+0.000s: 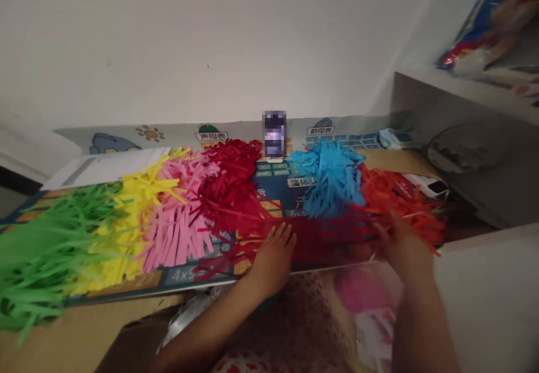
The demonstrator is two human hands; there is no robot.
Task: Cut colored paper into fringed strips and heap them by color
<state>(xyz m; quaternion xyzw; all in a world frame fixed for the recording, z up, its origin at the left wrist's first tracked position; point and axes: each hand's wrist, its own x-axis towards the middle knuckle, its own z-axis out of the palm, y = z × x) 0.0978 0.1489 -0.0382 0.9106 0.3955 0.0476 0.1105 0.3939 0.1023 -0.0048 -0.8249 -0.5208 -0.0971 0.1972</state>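
My left hand [275,254] lies on a dark red fringed paper strip [324,238], its fingers stretched out and slightly apart. The strip spreads blurred from that hand toward my right hand [406,246], which is smeared by motion near the orange-red fringed paper [379,190]. Whether the right fingers grip the strip does not show. Beyond my left hand is a heap of crimson fringed paper [229,182], and a blue fringed bundle [332,176] sits behind the strip, between my hands.
Pink [179,235], yellow [126,221] and green [54,238] fringed papers cover the left side of the printed mat [189,274]. A phone [274,134] stands upright at the back by the wall. A grey panel [463,154] bounds the right side.
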